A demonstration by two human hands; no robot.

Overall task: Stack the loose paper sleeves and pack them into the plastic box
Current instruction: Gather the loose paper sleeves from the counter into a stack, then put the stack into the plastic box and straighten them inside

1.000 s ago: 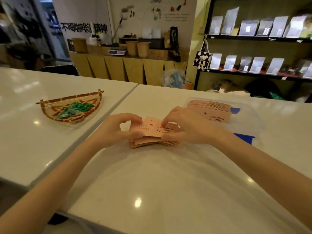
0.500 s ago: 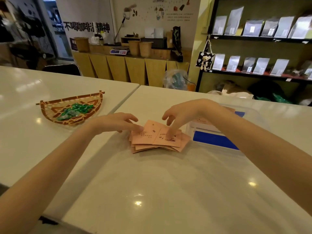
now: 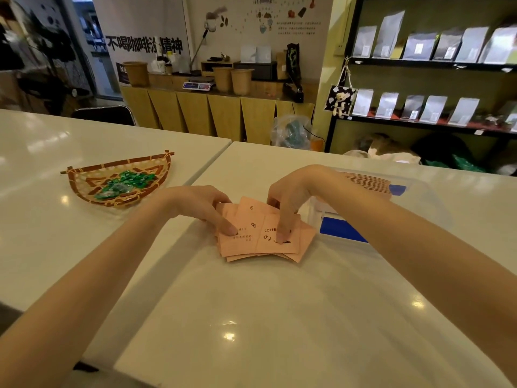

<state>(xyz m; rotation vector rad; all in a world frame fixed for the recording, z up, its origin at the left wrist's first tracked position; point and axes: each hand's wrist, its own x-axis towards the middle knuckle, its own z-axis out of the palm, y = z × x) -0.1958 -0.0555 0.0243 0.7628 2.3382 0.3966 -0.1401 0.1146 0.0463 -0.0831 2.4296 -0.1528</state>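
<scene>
A loose, fanned pile of pink paper sleeves point(image 3: 261, 242) with coffee prints lies flat on the white table in front of me. My left hand point(image 3: 201, 205) rests on the pile's left side, fingertips pressing the top sleeve. My right hand point(image 3: 291, 197) arches over the right side, fingertips down on the printed sleeve. Neither hand has lifted anything. The clear plastic box point(image 3: 425, 197) with blue clips stands just right of the pile, behind my right forearm, and a row of stacked sleeves point(image 3: 369, 180) shows inside it.
A woven bamboo basket point(image 3: 84, 189) with green wrapped candies sits on the neighbouring table at left. A seam point(image 3: 207, 163) divides the two white tables. Beyond the far edge are a wooden counter point(image 3: 218, 107) and dark shelves point(image 3: 433, 65) of pouches.
My right hand has slid down the top sleeve and my left hand has pressed onto the pile's left side. The sleeves are fanned out more than a second ago.
</scene>
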